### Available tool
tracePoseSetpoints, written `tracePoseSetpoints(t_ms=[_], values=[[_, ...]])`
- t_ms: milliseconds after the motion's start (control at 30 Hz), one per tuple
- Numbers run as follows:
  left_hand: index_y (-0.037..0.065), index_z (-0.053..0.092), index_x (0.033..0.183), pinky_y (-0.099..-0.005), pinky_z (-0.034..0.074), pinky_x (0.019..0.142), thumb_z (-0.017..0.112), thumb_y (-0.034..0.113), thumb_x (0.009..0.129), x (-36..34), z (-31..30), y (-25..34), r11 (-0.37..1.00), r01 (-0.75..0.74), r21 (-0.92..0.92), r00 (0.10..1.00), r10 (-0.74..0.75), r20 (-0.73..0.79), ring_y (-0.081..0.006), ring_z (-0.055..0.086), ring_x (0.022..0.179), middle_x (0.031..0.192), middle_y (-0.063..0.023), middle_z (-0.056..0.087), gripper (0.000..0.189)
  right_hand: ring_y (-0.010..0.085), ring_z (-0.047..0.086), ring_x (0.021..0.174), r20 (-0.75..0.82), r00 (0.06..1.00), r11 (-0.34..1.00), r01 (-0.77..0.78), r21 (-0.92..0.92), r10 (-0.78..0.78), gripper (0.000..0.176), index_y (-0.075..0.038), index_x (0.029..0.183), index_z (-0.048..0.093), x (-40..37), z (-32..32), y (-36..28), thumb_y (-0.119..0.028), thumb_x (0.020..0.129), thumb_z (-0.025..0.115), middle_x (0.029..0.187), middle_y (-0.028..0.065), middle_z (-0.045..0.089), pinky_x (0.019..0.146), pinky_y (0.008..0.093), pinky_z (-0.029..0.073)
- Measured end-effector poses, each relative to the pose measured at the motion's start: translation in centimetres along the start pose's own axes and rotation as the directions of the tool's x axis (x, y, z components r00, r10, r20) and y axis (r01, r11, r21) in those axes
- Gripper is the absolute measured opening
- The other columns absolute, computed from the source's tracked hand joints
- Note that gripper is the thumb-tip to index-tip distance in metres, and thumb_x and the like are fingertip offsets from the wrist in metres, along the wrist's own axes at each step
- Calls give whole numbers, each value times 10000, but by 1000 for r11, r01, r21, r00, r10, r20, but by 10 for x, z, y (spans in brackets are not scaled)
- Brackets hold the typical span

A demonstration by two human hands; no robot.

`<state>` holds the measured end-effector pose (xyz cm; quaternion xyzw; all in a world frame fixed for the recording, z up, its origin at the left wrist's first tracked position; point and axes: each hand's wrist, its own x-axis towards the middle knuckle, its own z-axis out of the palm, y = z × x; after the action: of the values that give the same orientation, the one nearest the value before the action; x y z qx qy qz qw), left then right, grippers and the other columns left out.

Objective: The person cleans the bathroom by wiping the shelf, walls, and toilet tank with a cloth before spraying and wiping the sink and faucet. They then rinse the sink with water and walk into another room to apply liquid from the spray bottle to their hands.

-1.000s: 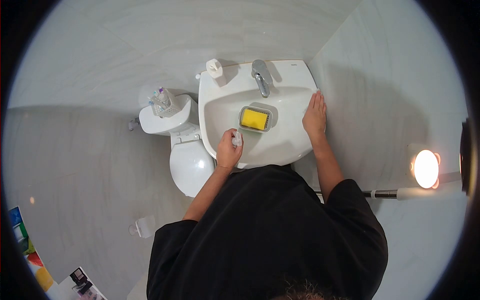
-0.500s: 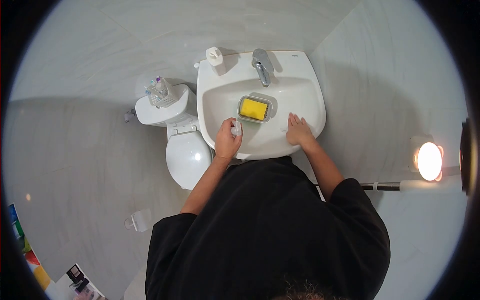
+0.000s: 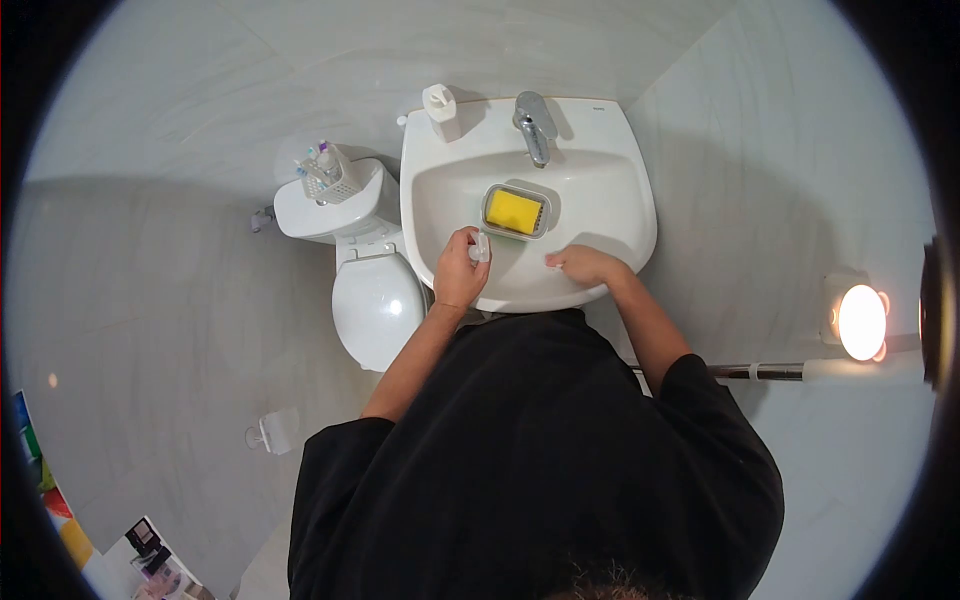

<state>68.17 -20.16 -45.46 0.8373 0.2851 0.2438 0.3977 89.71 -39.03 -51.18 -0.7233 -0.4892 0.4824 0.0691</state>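
My left hand (image 3: 460, 268) is closed around a small translucent plastic piece (image 3: 481, 248), held over the left front of the white sink (image 3: 630, 185). My right hand (image 3: 588, 264) is over the front right of the basin, fingers curled in and the thumb side toward the left hand. A small pale spot shows at its fingertips, and I cannot tell what it is. Just beyond the left hand, a yellow sponge (image 3: 514, 212) lies in a grey-rimmed tray (image 3: 545, 222) in the basin.
A chrome faucet (image 3: 536, 130) and a white pump bottle (image 3: 441, 112) stand on the sink's back ledge. Left of the sink is a toilet (image 3: 376, 308), with a white basket (image 3: 332, 182) of toothbrushes on its tank. A lit lamp (image 3: 860, 322) is at the right.
My right hand has gone from flat with fingers stretched out to curled, and has turned and shifted left. My left hand keeps hold of the translucent piece. The view has shifted slightly.
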Motion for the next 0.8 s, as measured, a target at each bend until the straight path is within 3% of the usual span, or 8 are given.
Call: tracePoseSetpoints(t_ms=[67,167,333,400,533,600,733,800], values=[[4,573,1087,-407,517,654,658,203,912,0,0,-2,1000,-10,-1,1000,10,-5,-337,648,760,906,-182,643,278,225,644,1034,-65,997,928,-8,373,34,404,-3,1262,619,-12,-17,-2,-46,889,469,1128,129,689,927,324,477],[3,574,1086,-406,517,652,655,202,915,0,0,0,1000,-13,-7,1000,13,2,-337,648,764,904,-181,645,275,155,633,835,-289,908,700,-7,714,304,311,-7,1130,662,-17,-22,15,1,872,490,934,46,686,769,297,497],[1,576,1076,-403,517,653,653,202,917,1,1,0,1000,3,1,1000,-3,19,-335,649,770,895,-181,647,268,238,670,818,-524,811,824,95,558,261,280,2,1081,664,-17,-22,11,-7,863,489,905,96,698,760,339,515],[1,577,1071,-404,517,660,660,203,914,0,1,0,1000,-15,22,1000,15,-8,-333,650,771,885,-180,647,269,346,676,899,-524,836,979,-66,195,161,302,31,1109,648,-17,-13,-4,-41,859,493,1007,209,699,826,397,517],[2,576,1072,-410,516,680,661,204,914,0,-1,3,999,50,-12,998,-50,24,-344,650,777,883,-184,647,271,405,614,1094,-74,996,997,-47,58,51,426,41,1197,618,-2,22,-54,-220,902,457,1155,294,629,947,428,483],[3,576,1076,-417,515,698,663,209,913,0,0,3,1000,7,3,1000,-7,-1,-354,649,790,889,-189,646,278,400,600,1123,-195,930,949,291,-119,-310,455,53,1133,644,6,50,-75,-263,928,389,1171,279,634,972,457,471],[3,575,1083,-420,515,709,663,214,912,2,-1,4,999,19,28,1000,-19,-9,-358,648,803,898,-193,645,286,386,444,1331,-62,965,967,253,-11,-253,510,70,1234,576,-5,27,-95,-275,951,329,1400,292,474,1100,439,368],[12,561,1094,-432,520,735,670,163,874,1,-2,5,1000,30,7,1000,-30,-8,-382,648,839,942,-196,637,288,332,281,1451,422,900,955,19,-297,114,591,88,1355,458,-21,-17,-90,-320,945,338,1512,287,327,1174,416,260]])
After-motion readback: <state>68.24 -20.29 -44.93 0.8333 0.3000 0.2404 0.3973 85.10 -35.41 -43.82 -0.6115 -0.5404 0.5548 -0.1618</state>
